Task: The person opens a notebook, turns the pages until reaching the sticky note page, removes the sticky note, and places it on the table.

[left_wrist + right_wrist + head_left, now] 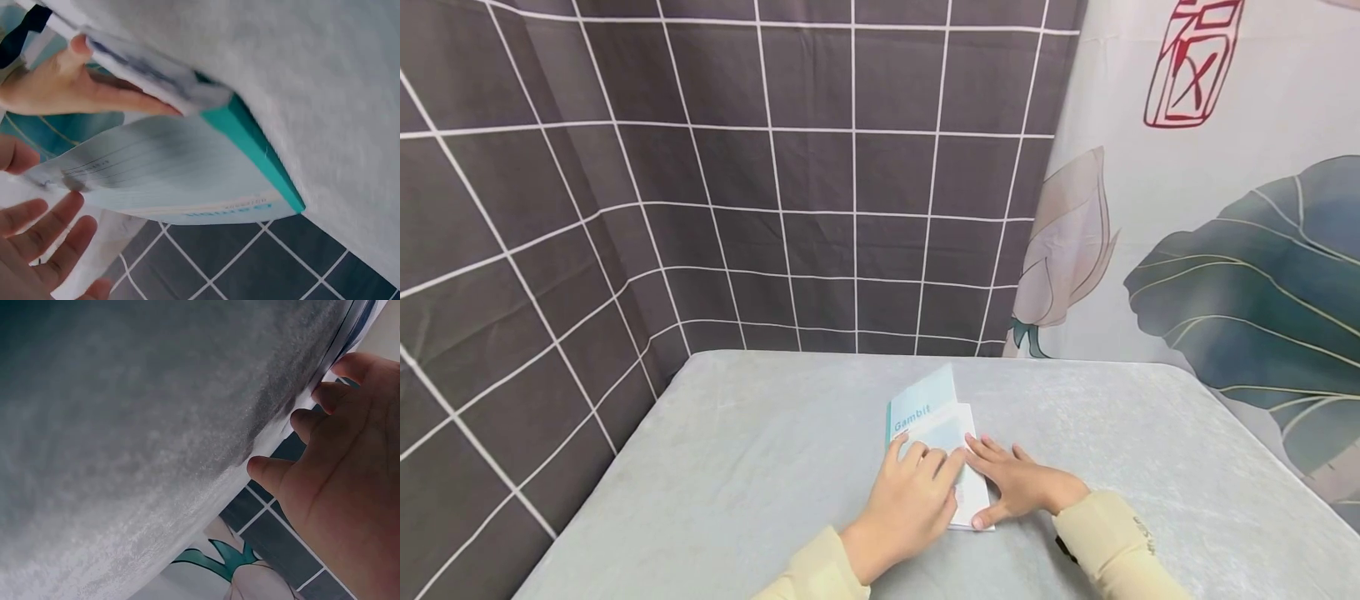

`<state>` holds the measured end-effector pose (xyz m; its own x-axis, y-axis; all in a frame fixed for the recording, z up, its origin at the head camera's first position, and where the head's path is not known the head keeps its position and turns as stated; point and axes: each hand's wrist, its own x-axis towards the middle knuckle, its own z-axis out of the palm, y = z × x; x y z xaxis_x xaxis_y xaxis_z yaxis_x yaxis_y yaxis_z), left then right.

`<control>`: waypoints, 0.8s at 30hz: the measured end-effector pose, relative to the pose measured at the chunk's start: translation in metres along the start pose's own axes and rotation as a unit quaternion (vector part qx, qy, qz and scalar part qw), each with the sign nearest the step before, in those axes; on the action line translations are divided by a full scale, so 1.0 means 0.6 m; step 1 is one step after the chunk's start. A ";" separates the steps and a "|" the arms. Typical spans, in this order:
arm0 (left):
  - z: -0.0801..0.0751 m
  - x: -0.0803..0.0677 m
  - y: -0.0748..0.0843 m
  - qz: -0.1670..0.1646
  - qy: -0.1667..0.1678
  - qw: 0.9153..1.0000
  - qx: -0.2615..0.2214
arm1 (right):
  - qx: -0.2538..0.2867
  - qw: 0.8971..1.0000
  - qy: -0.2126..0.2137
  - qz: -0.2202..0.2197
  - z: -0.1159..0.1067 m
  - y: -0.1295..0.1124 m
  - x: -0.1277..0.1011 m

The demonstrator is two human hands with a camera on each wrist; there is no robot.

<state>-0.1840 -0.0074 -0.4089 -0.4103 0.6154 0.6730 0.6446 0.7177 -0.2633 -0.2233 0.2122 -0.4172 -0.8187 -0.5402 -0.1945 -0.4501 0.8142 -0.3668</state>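
A thin light-blue booklet (927, 407) with "Gambit" printed on its cover lies on the grey table (737, 467), its pages partly folded over. My left hand (925, 467) rests on the booklet's near part, fingers laid on the paper. In the left wrist view those fingers (44, 234) are spread and fairly straight beside a lifted page (175, 169). My right hand (1000, 479) lies flat on the booklet's right side, thumb at its near corner. The right wrist view shows my right fingertips (315, 419) touching the paper's edge (312, 392).
The table carries a grey velvety cloth (125, 425), with rounded corners at the back. A dark curtain with a white grid (775, 167) hangs behind and to the left. A pale curtain with a lotus print (1225, 250) hangs on the right.
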 end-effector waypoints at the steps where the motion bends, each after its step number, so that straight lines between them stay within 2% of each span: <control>1: -0.002 0.000 -0.003 -0.009 0.002 1.000 -0.001 | 0.000 1.000 0.000 -0.001 0.000 0.000 0.000; 7: -0.016 0.000 -0.019 -0.049 0.019 0.999 -0.009 | -0.001 1.000 -0.004 0.003 0.000 -0.001 0.001; 13: -0.028 -0.003 -0.032 -0.065 0.021 0.997 -0.020 | -0.005 1.000 -0.007 0.008 -0.001 -0.003 0.001; 17: -0.034 -0.006 -0.043 -0.067 0.028 0.997 -0.020 | -0.003 1.000 -0.008 0.009 -0.002 -0.004 0.002; 24: -0.050 -0.013 -0.061 -0.051 0.033 0.998 -0.007 | 0.007 1.000 -0.013 0.019 -0.002 -0.004 0.001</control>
<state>-0.1852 -0.0483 -0.3834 -0.4305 0.5159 0.7406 0.6107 0.7707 -0.1819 -0.2234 0.2103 -0.4154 -0.8259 -0.5140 -0.2318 -0.4132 0.8315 -0.3713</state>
